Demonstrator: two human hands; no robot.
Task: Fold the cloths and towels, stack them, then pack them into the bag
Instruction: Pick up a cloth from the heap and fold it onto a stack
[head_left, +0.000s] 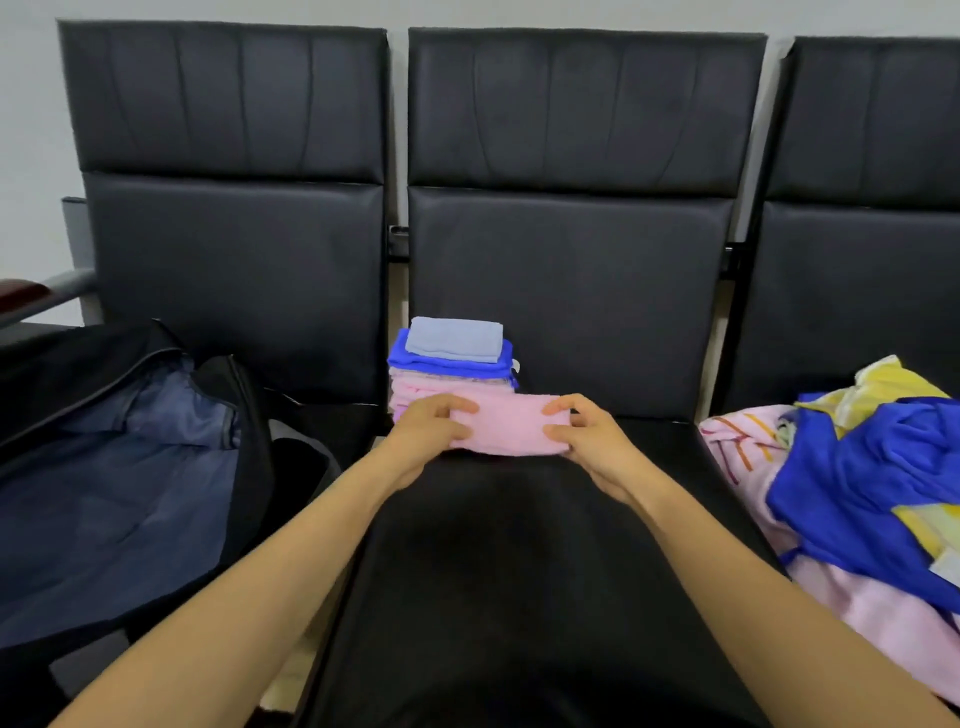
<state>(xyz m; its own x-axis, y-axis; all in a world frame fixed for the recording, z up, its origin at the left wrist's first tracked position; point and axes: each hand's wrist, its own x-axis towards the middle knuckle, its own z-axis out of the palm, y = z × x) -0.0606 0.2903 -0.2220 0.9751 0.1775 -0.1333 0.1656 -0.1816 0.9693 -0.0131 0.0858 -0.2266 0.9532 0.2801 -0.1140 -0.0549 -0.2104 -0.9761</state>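
Note:
A folded pink towel (506, 423) lies on the middle black seat (519, 571). My left hand (428, 431) grips its left end and my right hand (587, 431) grips its right end. Just behind it stands a stack of folded cloths (452, 364): pale blue-grey on top, bright blue beneath, pink at the bottom. An open black bag (119, 483) with a dark blue lining lies on the left seat.
A loose pile of unfolded cloths (857, 483), pink, blue and yellow, covers the right seat. Tall black seat backs (571, 208) rise behind everything. A grey armrest (57, 291) sticks out at the far left.

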